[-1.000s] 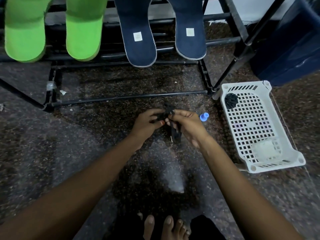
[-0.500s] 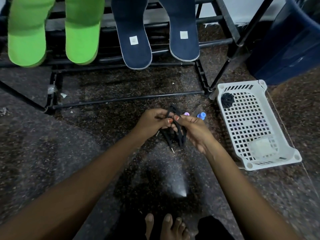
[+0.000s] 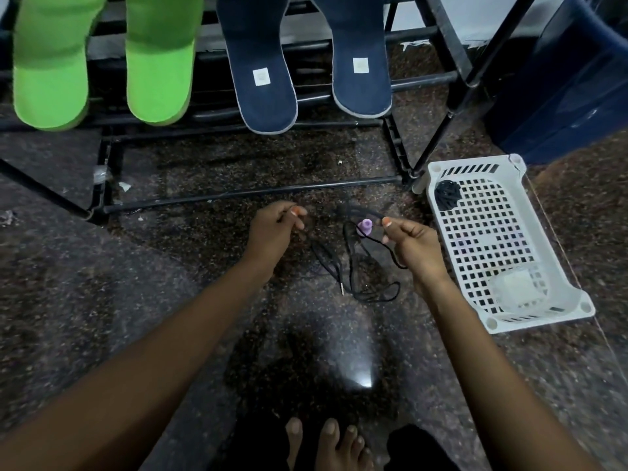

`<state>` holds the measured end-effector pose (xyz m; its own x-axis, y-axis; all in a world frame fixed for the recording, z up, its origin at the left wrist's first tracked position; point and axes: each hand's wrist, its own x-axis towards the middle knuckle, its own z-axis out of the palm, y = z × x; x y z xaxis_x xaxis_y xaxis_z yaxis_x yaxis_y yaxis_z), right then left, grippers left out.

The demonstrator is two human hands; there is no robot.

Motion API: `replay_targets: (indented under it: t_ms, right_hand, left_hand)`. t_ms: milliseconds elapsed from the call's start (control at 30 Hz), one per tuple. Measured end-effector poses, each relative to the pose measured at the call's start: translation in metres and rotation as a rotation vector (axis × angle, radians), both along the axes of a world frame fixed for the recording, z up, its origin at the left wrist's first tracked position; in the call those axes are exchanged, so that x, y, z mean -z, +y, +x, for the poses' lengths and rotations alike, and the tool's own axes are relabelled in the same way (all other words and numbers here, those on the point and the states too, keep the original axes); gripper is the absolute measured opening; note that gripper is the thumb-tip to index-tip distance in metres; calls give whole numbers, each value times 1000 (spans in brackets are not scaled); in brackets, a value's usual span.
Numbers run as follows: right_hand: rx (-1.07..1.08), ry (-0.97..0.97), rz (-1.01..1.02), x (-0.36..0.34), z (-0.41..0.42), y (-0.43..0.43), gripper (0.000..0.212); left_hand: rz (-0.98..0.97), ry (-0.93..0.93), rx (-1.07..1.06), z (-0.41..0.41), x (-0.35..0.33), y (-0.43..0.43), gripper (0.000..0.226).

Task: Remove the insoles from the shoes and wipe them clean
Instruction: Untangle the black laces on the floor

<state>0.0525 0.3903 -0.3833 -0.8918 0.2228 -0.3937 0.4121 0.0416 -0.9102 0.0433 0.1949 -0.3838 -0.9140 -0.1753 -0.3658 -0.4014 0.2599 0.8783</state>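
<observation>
Two green insoles [image 3: 102,59] and two navy insoles [image 3: 268,76] lean against the black shoe rack [image 3: 238,193] at the top. Lower down, over the dark speckled floor, my left hand [image 3: 275,229] and my right hand [image 3: 406,236] are spread apart. Each pinches part of a black shoelace [image 3: 353,270] that hangs between them in loose loops, one metal tip pointing down. A small purple cap [image 3: 365,227] lies on the floor behind the lace.
A white perforated plastic basket [image 3: 503,300] sits on the floor at the right, holding a coiled black lace [image 3: 448,195] and a pale translucent object [image 3: 516,290]. A dark blue bin [image 3: 560,90] stands behind it. My bare toes [image 3: 326,443] show at the bottom.
My hands were together, working a bunched black lace; now they have pulled apart sideways and the lace is stretched out in loose loops between them. The blue cap is no longer visible.
</observation>
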Motion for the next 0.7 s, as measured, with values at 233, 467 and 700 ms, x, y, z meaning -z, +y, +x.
replay_targets:
  t_ms: [233, 467, 700]
  right_hand:
    - [78, -50, 198, 30, 0, 21, 29]
    - [-52, -8, 568, 25, 3, 7, 16]
    - [-306, 377, 389, -12, -1, -30, 24]
  left_hand:
    - [19, -110, -204, -2, 2, -9, 22]
    - [97, -111, 43, 3, -13, 5, 19]
    - [117, -89, 277, 0, -21, 17, 32]
